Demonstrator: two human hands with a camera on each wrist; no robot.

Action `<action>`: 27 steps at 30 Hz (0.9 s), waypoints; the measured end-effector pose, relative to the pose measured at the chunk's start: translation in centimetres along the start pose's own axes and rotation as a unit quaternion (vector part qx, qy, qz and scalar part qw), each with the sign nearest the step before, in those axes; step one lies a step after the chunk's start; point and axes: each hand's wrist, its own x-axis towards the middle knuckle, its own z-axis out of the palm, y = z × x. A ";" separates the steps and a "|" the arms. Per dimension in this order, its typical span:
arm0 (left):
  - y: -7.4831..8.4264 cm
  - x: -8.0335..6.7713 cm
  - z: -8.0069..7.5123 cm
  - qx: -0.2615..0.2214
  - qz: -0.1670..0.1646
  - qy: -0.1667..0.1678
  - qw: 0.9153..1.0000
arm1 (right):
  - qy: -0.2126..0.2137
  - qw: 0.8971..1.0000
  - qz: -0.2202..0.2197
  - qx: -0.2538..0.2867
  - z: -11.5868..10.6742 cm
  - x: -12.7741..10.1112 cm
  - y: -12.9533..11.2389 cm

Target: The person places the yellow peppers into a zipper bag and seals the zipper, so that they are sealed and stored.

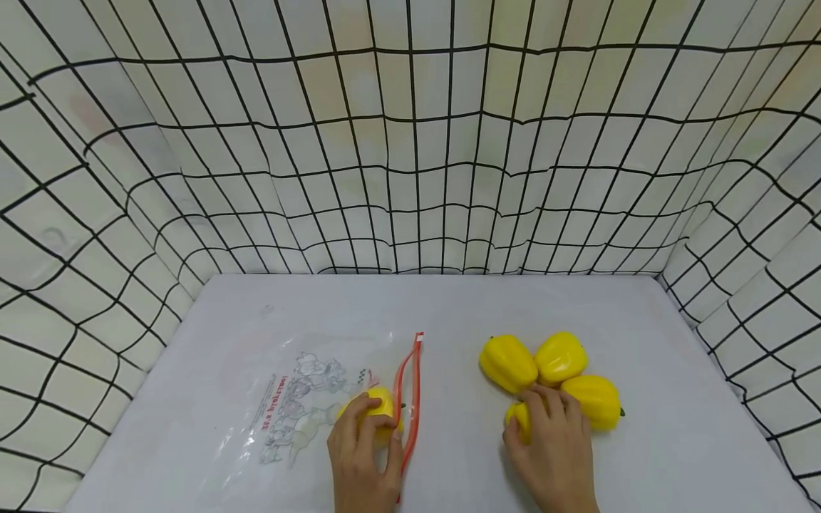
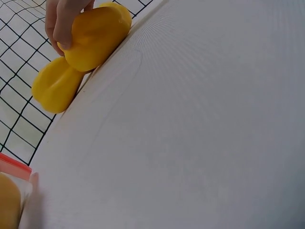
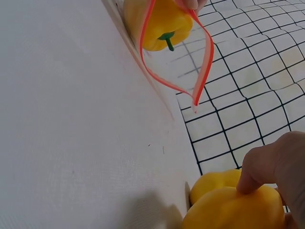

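My left hand (image 1: 375, 427) grips a yellow pepper (image 1: 380, 406) that sits in the mouth of a clear zip bag (image 1: 301, 406) with a red zip strip (image 1: 410, 399). The right wrist view shows this pepper (image 3: 162, 21) with its green stem inside the open red strip (image 3: 202, 71). My right hand (image 1: 529, 413) curls over another yellow pepper (image 1: 519, 420) at the near edge of a cluster. In the left wrist view, its fingers (image 2: 62, 24) wrap that pepper (image 2: 97, 36).
Three more yellow peppers (image 1: 507, 362), (image 1: 561, 356), (image 1: 596, 400) lie together just beyond my right hand. Everything rests on a white table (image 1: 449, 313). White cloth walls with a black grid (image 1: 410, 178) enclose it at the back and on both sides.
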 end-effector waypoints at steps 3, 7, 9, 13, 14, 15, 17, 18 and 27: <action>-0.2 0.2 0.2 -0.012 0.027 0.008 1.000 | 0.011 1.000 -0.004 0.025 -0.1 0.1 -0.1; -0.2 0.3 0.3 -0.009 0.020 0.002 1.000 | 0.011 0.997 0.004 0.078 -0.3 0.3 -0.2; -0.1 0.2 0.2 -0.003 0.006 -0.004 1.000 | 0.002 0.994 0.016 0.105 -0.3 0.3 -0.4; 0.0 0.1 0.1 0.000 0.000 0.000 1.000 | -0.021 0.988 0.043 0.146 -0.2 0.2 -0.8; 0.0 0.1 0.1 0.001 0.001 0.003 1.000 | -0.024 0.987 0.048 0.152 -0.2 0.2 -0.9; -0.1 0.1 0.1 -0.002 0.004 0.006 1.000 | -0.025 0.986 0.051 0.158 -0.2 0.2 -1.0; 0.0 0.1 0.2 -0.004 0.006 0.008 1.000 | -0.026 0.983 0.055 0.170 -0.1 0.2 -1.1; 0.0 0.2 0.2 -0.003 0.005 0.007 1.000 | -0.028 0.982 0.057 0.178 -0.1 0.2 -1.2; -0.2 0.2 0.2 -0.015 0.041 0.029 0.999 | -0.088 0.954 0.131 0.254 -0.2 0.3 -1.9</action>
